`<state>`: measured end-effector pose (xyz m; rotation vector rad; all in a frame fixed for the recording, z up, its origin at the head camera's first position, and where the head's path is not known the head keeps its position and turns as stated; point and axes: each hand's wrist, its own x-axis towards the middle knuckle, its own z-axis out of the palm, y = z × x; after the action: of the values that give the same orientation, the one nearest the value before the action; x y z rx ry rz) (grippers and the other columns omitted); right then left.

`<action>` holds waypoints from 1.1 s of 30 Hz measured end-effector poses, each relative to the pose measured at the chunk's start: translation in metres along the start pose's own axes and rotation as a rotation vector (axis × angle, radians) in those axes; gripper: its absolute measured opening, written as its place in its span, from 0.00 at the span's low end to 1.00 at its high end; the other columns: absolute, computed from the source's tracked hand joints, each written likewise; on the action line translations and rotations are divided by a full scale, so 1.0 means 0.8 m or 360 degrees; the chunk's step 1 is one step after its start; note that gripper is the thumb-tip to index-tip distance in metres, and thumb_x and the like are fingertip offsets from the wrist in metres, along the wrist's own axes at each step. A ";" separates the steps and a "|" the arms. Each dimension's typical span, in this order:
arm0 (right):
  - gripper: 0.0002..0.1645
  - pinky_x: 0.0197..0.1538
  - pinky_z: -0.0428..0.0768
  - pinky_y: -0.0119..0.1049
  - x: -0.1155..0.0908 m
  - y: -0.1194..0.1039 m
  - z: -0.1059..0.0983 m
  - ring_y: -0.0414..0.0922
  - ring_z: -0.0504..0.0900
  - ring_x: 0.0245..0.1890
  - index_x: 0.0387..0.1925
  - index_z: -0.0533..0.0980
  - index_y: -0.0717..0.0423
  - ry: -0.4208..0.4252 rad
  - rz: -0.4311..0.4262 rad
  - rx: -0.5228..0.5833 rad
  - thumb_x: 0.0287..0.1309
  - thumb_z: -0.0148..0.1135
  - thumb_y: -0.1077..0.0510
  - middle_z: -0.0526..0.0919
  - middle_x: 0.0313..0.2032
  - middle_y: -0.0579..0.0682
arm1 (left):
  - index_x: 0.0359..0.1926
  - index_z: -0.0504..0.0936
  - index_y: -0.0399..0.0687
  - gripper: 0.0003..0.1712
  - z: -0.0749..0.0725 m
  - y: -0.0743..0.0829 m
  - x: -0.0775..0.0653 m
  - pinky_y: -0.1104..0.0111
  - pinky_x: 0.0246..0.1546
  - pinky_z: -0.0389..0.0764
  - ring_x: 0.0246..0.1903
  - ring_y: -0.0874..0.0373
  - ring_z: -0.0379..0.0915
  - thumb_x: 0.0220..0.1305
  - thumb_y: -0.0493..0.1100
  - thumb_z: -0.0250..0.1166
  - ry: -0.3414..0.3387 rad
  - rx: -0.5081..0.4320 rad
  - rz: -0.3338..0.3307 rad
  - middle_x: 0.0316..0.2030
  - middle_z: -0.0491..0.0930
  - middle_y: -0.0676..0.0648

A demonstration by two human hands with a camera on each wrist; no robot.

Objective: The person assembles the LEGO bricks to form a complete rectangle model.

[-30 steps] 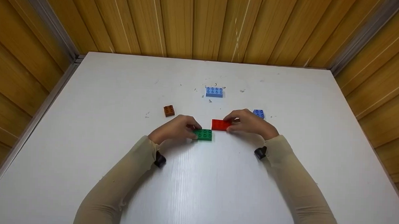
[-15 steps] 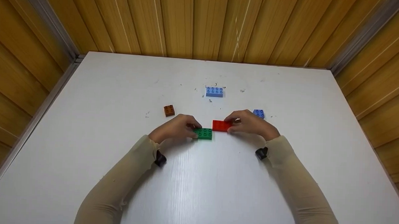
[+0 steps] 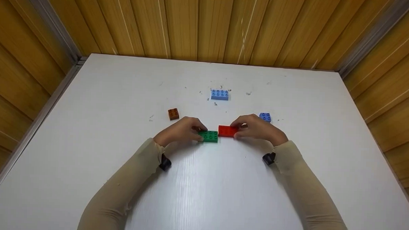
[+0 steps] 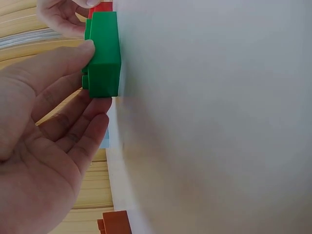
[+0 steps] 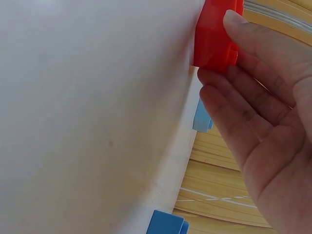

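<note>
A green toy building brick (image 3: pixel 210 136) with round studs lies studs-up on the white table. My left hand (image 3: pixel 183 130) pinches its left end between thumb and fingers; the left wrist view shows the thumb on the near side of the green brick (image 4: pixel 105 53). Just to its right, end toward end and slightly farther back, sits a red building brick (image 3: pixel 225 131). My right hand (image 3: pixel 258 128) pinches that one at its right end, and in the right wrist view the thumb lies along the red brick (image 5: pixel 214 36). The fingers cover part of each brick.
A light blue brick (image 3: pixel 219 94) lies farther back in the middle of the white table (image 3: pixel 201 196). A small brown brick (image 3: pixel 173 114) is beyond my left hand, and a small blue brick (image 3: pixel 265 117) behind my right. Wood-patterned walls (image 3: pixel 211 26) surround the table's back and sides.
My right hand has drawn the red brick slightly toward me, and my left hand has slid the green brick slightly away from me. The two bricks are now more nearly in line.
</note>
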<state>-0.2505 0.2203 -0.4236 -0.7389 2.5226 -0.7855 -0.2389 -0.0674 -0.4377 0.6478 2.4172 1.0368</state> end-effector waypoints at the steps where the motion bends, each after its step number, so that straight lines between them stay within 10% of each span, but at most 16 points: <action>1: 0.23 0.61 0.75 0.46 0.000 0.000 0.000 0.49 0.78 0.53 0.54 0.79 0.54 -0.0002 0.0001 0.0000 0.55 0.68 0.58 0.82 0.52 0.52 | 0.53 0.83 0.48 0.19 0.000 0.000 0.000 0.64 0.56 0.77 0.48 0.57 0.76 0.58 0.38 0.69 0.0000 0.0003 -0.0002 0.50 0.82 0.49; 33: 0.21 0.59 0.76 0.47 -0.011 0.000 0.002 0.50 0.80 0.51 0.50 0.80 0.56 -0.0018 -0.0175 -0.0002 0.53 0.70 0.59 0.84 0.49 0.52 | 0.53 0.83 0.45 0.20 0.002 0.000 0.004 0.64 0.54 0.77 0.48 0.57 0.75 0.58 0.39 0.69 0.0020 0.0031 0.0050 0.50 0.81 0.48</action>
<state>-0.2430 0.2251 -0.4230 -0.8866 2.4901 -0.8139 -0.2409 -0.0647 -0.4391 0.6902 2.4385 1.0341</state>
